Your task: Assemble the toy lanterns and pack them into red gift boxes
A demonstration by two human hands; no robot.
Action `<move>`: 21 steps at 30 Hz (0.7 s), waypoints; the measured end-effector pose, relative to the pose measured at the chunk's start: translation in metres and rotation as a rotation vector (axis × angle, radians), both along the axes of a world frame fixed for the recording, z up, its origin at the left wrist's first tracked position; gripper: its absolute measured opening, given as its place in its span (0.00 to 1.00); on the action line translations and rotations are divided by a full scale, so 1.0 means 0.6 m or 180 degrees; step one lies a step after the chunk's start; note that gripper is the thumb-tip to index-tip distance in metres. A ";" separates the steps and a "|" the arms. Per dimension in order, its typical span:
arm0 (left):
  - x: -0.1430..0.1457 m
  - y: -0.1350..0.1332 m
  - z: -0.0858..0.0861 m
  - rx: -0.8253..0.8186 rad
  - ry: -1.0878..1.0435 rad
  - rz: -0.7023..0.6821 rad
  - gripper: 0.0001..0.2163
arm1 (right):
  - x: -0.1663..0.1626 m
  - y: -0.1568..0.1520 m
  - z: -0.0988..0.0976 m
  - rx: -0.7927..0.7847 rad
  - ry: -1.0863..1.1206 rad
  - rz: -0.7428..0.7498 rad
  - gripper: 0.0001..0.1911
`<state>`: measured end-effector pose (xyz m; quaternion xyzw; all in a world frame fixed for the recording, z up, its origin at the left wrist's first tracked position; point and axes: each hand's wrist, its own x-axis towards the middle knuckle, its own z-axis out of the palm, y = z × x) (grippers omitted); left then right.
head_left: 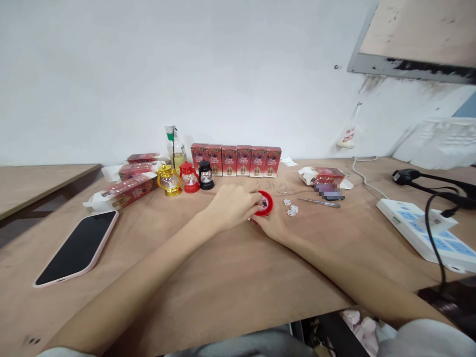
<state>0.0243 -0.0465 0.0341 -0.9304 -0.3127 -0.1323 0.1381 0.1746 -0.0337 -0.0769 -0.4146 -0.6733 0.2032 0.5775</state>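
Above the middle of the table, my right hand [275, 225] is closed around a red round lantern part [270, 199], its open ring tilted towards me. My left hand [234, 204] reaches in from the left with fingers bent and pressed together at the ring's inner side; what they pinch is hidden. Inside the ring shows a pale, dark-spotted middle. Just right of my hands lie small white plastic pieces [293, 210], thin wire handles [283, 189] and a slim screwdriver [322, 203]. To the left stand a gold lantern [169, 180], a red lantern [189, 177] and a black lantern [206, 175].
Several upright red boxes [236, 160] line the wall beside a bottle [175, 151]. Opened boxes [130, 192] lie at left, another opened box [323, 175] at right. A phone [79, 248] lies front left. A power strip [427, 230] with cables occupies the right edge.
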 end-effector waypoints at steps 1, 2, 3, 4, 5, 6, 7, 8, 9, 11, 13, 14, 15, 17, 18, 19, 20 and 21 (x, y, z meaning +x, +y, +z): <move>0.000 0.000 0.000 0.0018 0.0038 0.0017 0.12 | 0.000 0.000 0.000 -0.0003 -0.0006 -0.0006 0.18; 0.000 0.000 -0.001 0.0045 0.0071 0.0030 0.12 | 0.000 0.000 0.001 -0.0009 0.0001 -0.0011 0.18; 0.000 -0.001 -0.001 0.0075 0.0100 0.0031 0.12 | 0.000 0.000 0.001 -0.0014 0.0018 -0.0015 0.18; 0.000 -0.001 -0.001 0.0111 0.0129 0.0014 0.11 | 0.000 0.001 0.001 -0.0020 0.0029 -0.0018 0.19; 0.000 -0.001 -0.002 0.0159 0.0159 -0.0012 0.11 | 0.000 0.001 0.001 -0.0024 0.0034 -0.0023 0.19; 0.001 -0.001 -0.002 0.0229 0.0189 -0.0035 0.10 | 0.000 0.002 0.001 -0.0028 0.0030 -0.0033 0.19; 0.002 -0.002 -0.003 0.0315 0.0228 -0.0056 0.10 | 0.000 0.002 0.001 -0.0027 0.0020 -0.0043 0.19; 0.003 -0.002 -0.004 0.0418 0.0274 -0.0074 0.09 | 0.000 0.003 0.002 -0.0020 0.0007 -0.0048 0.19; 0.004 -0.004 -0.005 0.0526 0.0322 -0.0084 0.09 | 0.000 0.003 0.002 -0.0009 -0.0002 -0.0047 0.19; 0.006 -0.006 -0.005 0.0724 0.0403 -0.0083 0.08 | 0.000 0.003 0.003 0.0013 0.0005 -0.0018 0.19; 0.007 -0.009 -0.005 0.0838 0.0466 -0.0072 0.08 | 0.000 0.003 0.003 0.0002 0.0027 0.0008 0.19; 0.007 -0.010 -0.004 0.0867 0.0486 -0.0055 0.08 | -0.001 0.002 0.003 -0.0015 0.0033 0.0002 0.19; 0.007 -0.011 -0.002 0.0881 0.0507 -0.0041 0.08 | -0.001 0.002 0.003 -0.0030 0.0037 -0.0007 0.19; 0.005 -0.011 0.000 0.0885 0.0551 -0.0047 0.08 | -0.001 0.002 0.003 -0.0048 0.0038 -0.0007 0.20; 0.005 -0.010 0.001 0.0880 0.0575 -0.0068 0.08 | 0.000 0.001 0.002 -0.0047 0.0035 -0.0001 0.20; 0.004 -0.010 0.002 0.0872 0.0603 -0.0103 0.08 | 0.000 0.001 0.002 -0.0044 0.0028 0.0005 0.20; 0.004 -0.009 0.002 0.0859 0.0634 -0.0145 0.08 | 0.000 0.001 0.002 -0.0043 0.0016 0.0011 0.20; 0.003 -0.008 0.003 0.0845 0.0660 -0.0186 0.08 | 0.000 0.001 0.002 -0.0047 0.0001 0.0007 0.19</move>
